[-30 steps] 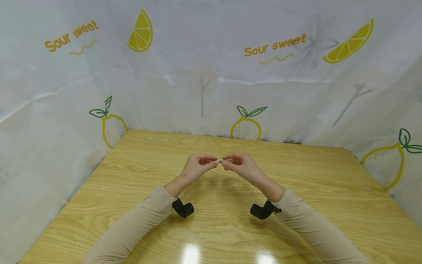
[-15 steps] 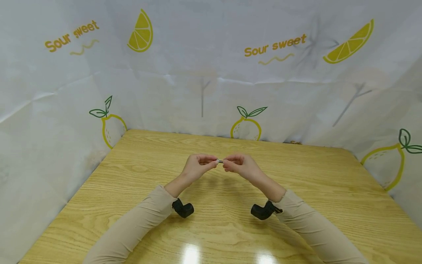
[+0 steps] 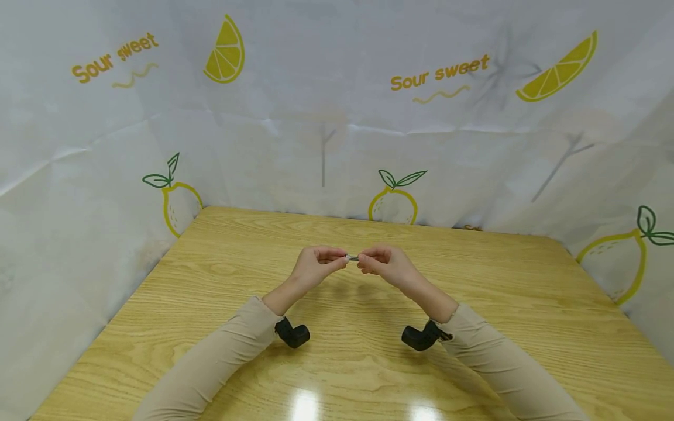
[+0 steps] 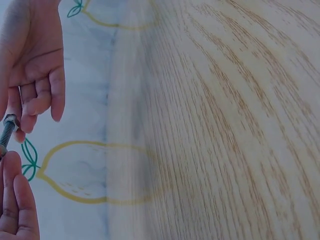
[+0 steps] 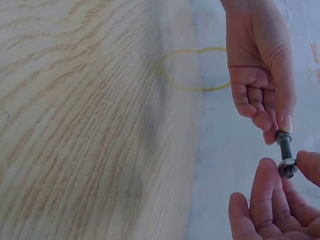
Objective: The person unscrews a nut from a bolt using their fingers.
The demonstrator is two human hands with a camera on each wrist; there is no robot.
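Note:
A small metal bolt lies between the two hands above the table. The left hand pinches its head end between thumb and fingers. A hex nut sits on the threads near the other end, with a short piece of thread sticking out past it. The right hand has its thumb and index fingertip on either side of this nut, while its other fingers are loosely bent. From the left wrist view, the threaded shank shows between the fingertips of both hands.
A wood-grain table spreads beneath the hands. Behind and at the sides hangs a white cloth printed with lemons. A black wrist mount is on the left forearm and another black mount on the right.
The right fingers, spread around the nut end a second ago, have drawn together on it and shifted slightly right. More of the bolt now shows. The left hand has stayed still.

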